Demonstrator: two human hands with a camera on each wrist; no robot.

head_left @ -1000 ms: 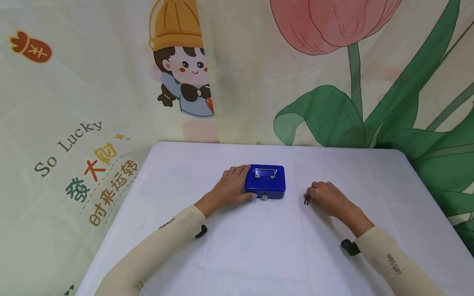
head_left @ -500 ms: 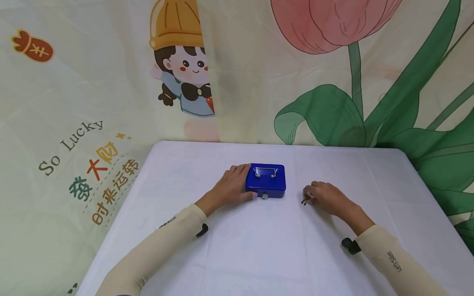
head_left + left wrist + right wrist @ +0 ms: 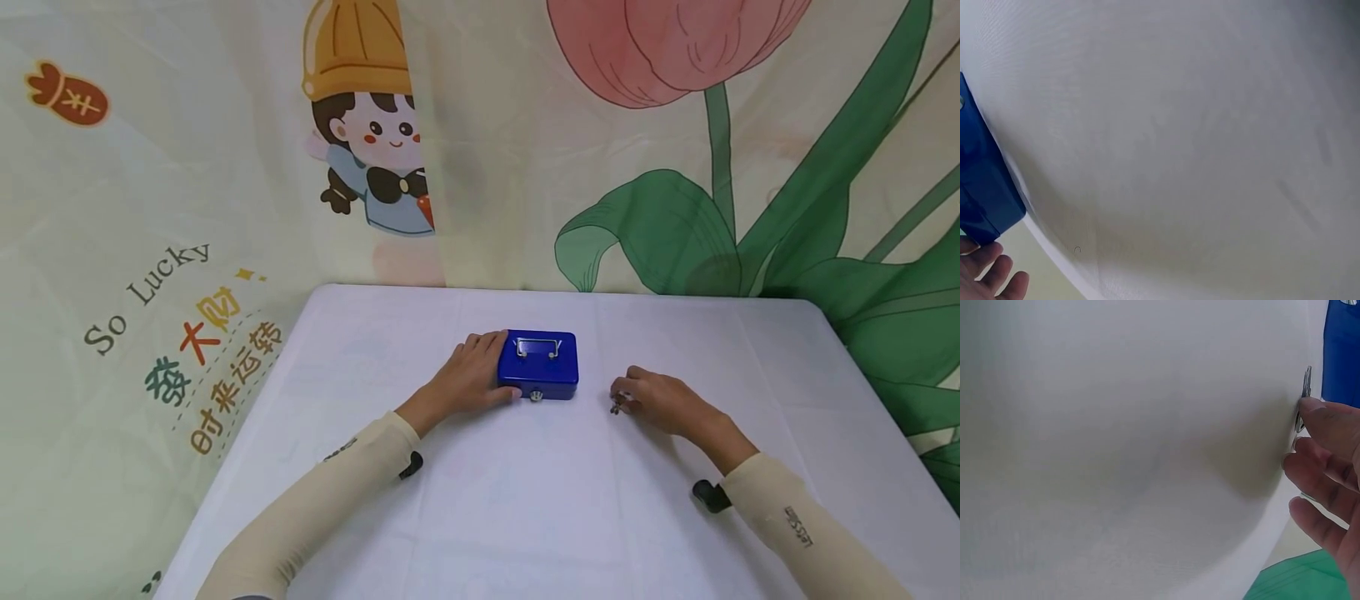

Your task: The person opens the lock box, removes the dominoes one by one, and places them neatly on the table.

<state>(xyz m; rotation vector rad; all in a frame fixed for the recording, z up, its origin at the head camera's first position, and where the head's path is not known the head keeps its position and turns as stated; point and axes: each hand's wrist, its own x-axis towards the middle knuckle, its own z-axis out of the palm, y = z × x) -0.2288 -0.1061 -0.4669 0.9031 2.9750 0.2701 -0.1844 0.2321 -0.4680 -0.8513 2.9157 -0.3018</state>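
A blue metal cash box point(image 3: 537, 364) with a wire handle folded on its lid and a round lock on its front stands on the white table. My left hand point(image 3: 474, 373) holds the box by its left side, thumb at the front corner and fingers toward the back. In the left wrist view, fingertips point(image 3: 990, 251) touch the corner of the box point(image 3: 985, 181). To the right of the box, my right hand point(image 3: 654, 400) pinches a small bunch of keys point(image 3: 616, 407) low over the tabletop. The right wrist view shows a silver key point(image 3: 1307, 381) edge-on beyond the thumb.
The white-covered table point(image 3: 517, 508) reaches back to a printed cloth backdrop point(image 3: 495, 167) with a cartoon figure and a large tulip. A small black device sits under each wrist, such as the right one point(image 3: 710, 496).
My right hand has shifted slightly left toward the box, and the keys have turned in its fingers, with less of them showing now. My left hand and the box stay in place.
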